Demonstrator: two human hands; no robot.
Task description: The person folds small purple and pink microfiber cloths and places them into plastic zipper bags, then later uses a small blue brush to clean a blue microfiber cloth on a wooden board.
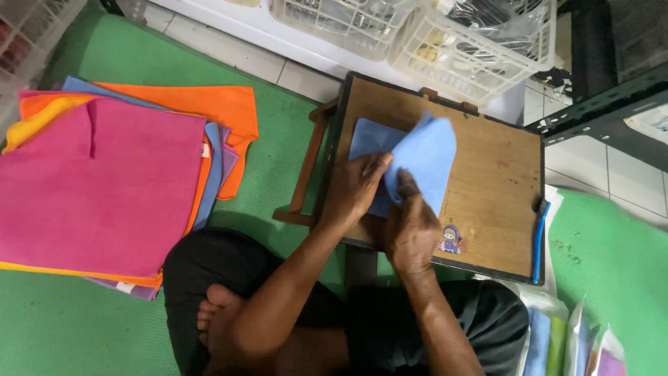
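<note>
Being folded on the low wooden board table: light blue square cloth, pinched at its near edge by right hand, flattened under left hand.

Sitting cross-legged, both forearms reach forward and angle inward, left hand flat with fingers spread, right hand right beside it, thumb up, fingers pinched shut.
</note>
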